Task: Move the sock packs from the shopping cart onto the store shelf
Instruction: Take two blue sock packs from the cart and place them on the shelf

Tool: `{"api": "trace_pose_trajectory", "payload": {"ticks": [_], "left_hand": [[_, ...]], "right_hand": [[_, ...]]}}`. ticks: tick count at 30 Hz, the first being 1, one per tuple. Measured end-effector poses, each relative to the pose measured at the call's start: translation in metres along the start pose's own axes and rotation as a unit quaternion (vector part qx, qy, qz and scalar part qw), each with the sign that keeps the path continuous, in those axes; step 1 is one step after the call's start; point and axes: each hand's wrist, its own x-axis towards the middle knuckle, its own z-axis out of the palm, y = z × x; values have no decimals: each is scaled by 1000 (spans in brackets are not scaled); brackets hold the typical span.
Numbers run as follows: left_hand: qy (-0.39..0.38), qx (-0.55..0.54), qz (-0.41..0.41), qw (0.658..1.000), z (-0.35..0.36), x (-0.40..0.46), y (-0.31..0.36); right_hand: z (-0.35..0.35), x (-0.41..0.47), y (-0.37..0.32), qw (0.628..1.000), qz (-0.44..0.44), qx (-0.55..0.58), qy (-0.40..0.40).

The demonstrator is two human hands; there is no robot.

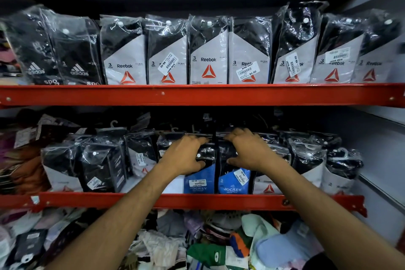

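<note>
Two blue-labelled Jockey sock packs stand side by side on the middle shelf [219, 200], behind its red front rail. My left hand [186, 155] grips the top of the left Jockey pack [198, 178], fingers over its upper edge and thumb on its front. My right hand [249, 151] holds the top of the right Jockey pack [233, 181] the same way. Both packs are upright and rest on the shelf. The shopping cart is out of view.
Reebok packs [311, 166] and dark packs [103, 168] flank the two Jockey packs. The upper shelf [197, 94] holds a full row of Reebok packs [208, 54] and Adidas packs [76, 54]. Loose socks [219, 243] are heaped below. A grey wall [383, 149] is on the right.
</note>
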Motion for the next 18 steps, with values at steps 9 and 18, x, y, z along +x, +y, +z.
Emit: {"api": "trace_pose_trajectory", "payload": {"ticks": [9,18], "left_hand": [[3,36,-3,999,10,-9,5],[80,71,-9,994,19,-77,4]], "right_hand": [[0,4,-6,999,16,-24,-24],[37,-46,-36,990,19,-11,141]]}}
